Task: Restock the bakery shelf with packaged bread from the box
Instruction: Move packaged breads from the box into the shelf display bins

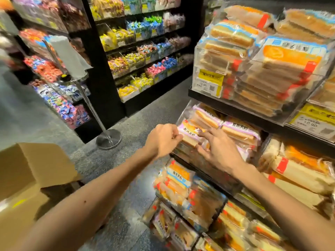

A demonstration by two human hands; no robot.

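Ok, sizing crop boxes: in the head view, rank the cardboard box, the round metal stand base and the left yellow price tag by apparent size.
1. cardboard box, though nearness inflates it.
2. yellow price tag and metal stand base look alike, so unranked.

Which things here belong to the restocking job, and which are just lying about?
Job:
- left hand, pinching the purple packet
- right hand, fingers spread on that packet
- bread shelf
- box, open, on the left

Just there:
- candy shelves
- post on the floor
- price tag
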